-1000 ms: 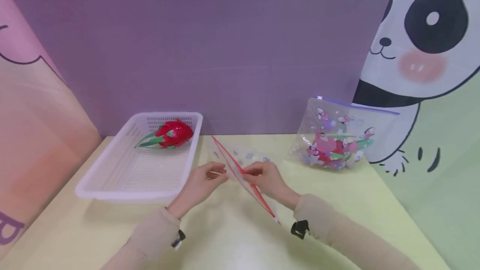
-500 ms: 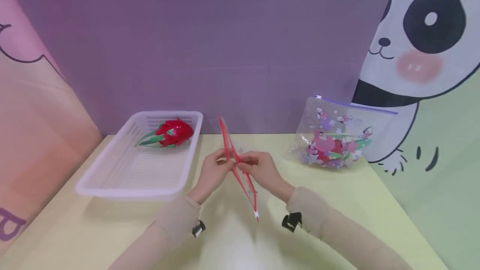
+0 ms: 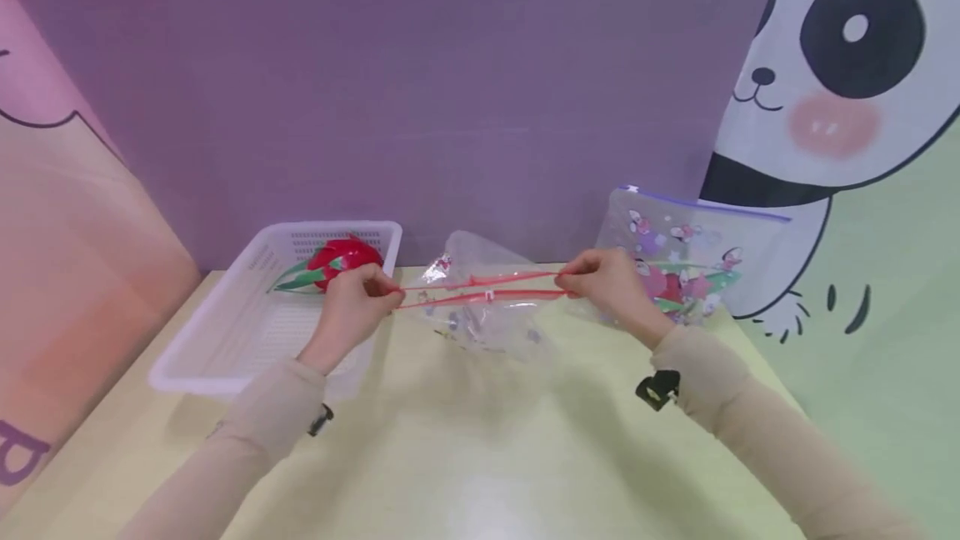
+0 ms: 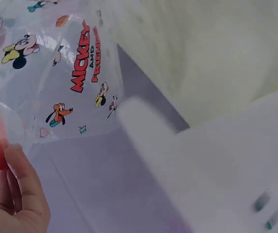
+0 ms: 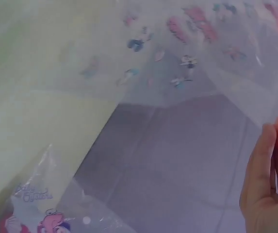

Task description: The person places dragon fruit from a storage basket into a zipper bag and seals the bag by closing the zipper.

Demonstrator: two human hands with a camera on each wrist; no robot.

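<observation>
A clear zip bag (image 3: 487,323) with cartoon prints and a red zip edge is stretched sideways between both hands over the table. Its two red strips stand slightly apart, and a small white slider (image 3: 491,296) sits on the nearer one. My left hand (image 3: 356,307) pinches the left end of the red edge, near the basket's right rim. At the other end, my right hand (image 3: 607,282) pinches the red edge, overlapping the second bag in the head view. "Mickey and Friends" lettering shows on the bag (image 4: 56,73) in the left wrist view. Nothing shows inside it.
A white plastic basket (image 3: 202,365) at the left holds a red flower-like item with green leaves (image 3: 341,261). At the back right stands another clear bag (image 3: 667,227) with a purple zip, holding red and green contents. A purple backdrop (image 3: 450,107) rises behind the table (image 3: 465,457).
Both hands were close together at the middle of the red edge. They have moved apart, left and right, turning the bag from nearly lengthwise to crosswise and stretching its mouth.
</observation>
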